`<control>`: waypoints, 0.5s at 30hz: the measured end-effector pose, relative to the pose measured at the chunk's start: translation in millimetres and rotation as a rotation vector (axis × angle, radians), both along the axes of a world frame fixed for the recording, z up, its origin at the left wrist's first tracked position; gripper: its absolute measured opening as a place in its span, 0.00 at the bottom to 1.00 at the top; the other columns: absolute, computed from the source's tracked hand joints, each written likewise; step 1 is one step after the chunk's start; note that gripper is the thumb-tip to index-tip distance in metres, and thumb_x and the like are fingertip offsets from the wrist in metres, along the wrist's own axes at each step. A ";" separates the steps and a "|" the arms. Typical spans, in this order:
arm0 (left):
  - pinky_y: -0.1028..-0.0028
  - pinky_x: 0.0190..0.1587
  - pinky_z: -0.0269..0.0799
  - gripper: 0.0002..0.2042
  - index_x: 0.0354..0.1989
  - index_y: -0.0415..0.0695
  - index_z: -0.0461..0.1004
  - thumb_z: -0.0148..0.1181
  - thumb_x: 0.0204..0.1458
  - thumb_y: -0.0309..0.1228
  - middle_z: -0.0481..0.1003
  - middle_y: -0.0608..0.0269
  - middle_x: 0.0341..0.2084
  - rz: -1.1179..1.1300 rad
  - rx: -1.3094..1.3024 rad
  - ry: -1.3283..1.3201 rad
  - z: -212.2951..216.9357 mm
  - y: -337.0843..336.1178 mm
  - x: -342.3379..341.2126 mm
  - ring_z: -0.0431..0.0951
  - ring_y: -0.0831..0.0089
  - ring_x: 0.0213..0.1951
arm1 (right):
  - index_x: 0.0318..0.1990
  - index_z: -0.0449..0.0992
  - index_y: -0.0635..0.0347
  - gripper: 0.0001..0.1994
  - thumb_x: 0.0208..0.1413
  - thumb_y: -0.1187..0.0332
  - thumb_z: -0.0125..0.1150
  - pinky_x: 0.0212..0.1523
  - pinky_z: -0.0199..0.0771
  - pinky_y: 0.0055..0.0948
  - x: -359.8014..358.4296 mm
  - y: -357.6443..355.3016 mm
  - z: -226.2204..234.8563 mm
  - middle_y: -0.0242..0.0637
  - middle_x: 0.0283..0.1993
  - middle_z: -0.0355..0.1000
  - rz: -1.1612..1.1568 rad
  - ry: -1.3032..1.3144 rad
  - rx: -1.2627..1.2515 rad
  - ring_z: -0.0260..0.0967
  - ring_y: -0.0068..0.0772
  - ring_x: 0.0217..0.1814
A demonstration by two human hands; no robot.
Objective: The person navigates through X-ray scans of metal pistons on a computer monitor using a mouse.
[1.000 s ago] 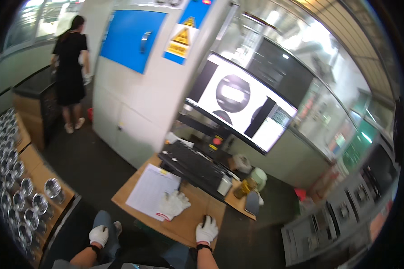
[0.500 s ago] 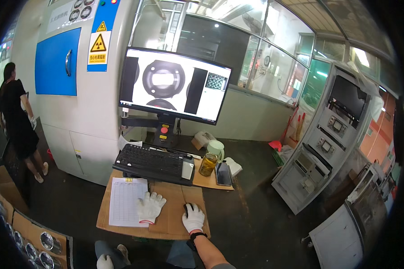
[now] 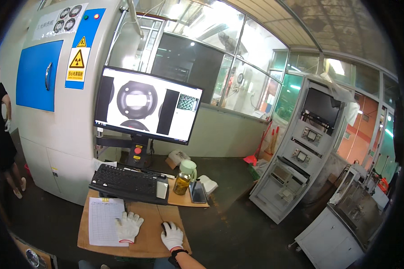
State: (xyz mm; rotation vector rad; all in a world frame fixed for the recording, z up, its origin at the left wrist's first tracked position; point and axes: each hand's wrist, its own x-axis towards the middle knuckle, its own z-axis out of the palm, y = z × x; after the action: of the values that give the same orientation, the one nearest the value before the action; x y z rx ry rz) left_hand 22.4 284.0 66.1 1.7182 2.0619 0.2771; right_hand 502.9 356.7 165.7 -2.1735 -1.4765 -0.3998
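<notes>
My right hand (image 3: 172, 236), in a white glove and with a black band at the wrist, rests over a black computer mouse (image 3: 164, 227) on the cardboard-covered table (image 3: 148, 216). Its fingers curl round the mouse. To its left lies a loose white glove (image 3: 130, 226) with a red-edged cuff, partly on a clipped printed sheet (image 3: 105, 222). Beyond them sits a black keyboard (image 3: 125, 181). The monitor (image 3: 148, 105) above shows a grey round part with a bright centre. My left hand is out of the picture.
A jar of amber liquid (image 3: 182, 184), a pale green mug (image 3: 188, 168) and a phone (image 3: 198, 192) stand right of the keyboard. A large cabinet (image 3: 36, 148) with a blue door rises at left, a person (image 3: 0, 130) beside it. An instrument rack (image 3: 296, 152) stands at right.
The view has swung right and up, so the scene sits further left and lower. My gloved left hand, earlier at the lower edge, has left the picture. My right hand stays on the mouse.
</notes>
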 end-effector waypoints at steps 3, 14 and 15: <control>0.55 0.46 0.72 0.20 0.41 0.46 0.78 0.42 0.60 0.46 0.78 0.48 0.39 0.066 0.071 -0.004 -7.5 -1.3 3.7 0.77 0.48 0.43 | 0.54 0.70 0.43 0.22 0.49 0.59 0.58 0.45 0.73 0.49 1.1 1.7 0.2 0.40 0.57 0.67 0.008 -0.004 0.000 0.71 0.52 0.46; 0.53 0.44 0.72 0.20 0.38 0.48 0.79 0.43 0.60 0.47 0.79 0.47 0.36 0.092 0.045 0.003 -1.8 1.0 4.1 0.78 0.47 0.40 | 0.54 0.71 0.41 0.21 0.50 0.59 0.57 0.47 0.71 0.49 1.6 2.6 1.1 0.39 0.57 0.67 0.007 0.005 -0.014 0.69 0.52 0.48; 0.53 0.44 0.72 0.20 0.38 0.48 0.79 0.43 0.60 0.47 0.79 0.47 0.36 0.091 0.046 0.007 0.4 0.6 3.9 0.78 0.47 0.40 | 0.54 0.71 0.41 0.21 0.49 0.59 0.58 0.46 0.72 0.49 2.2 2.6 -0.1 0.39 0.57 0.68 0.021 0.005 0.000 0.70 0.52 0.47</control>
State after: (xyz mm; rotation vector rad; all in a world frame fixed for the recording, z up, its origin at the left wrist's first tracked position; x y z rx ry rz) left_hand 26.3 284.6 66.5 1.6567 2.1577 0.3501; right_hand 505.2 359.4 165.6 -2.1556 -1.4956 -0.3875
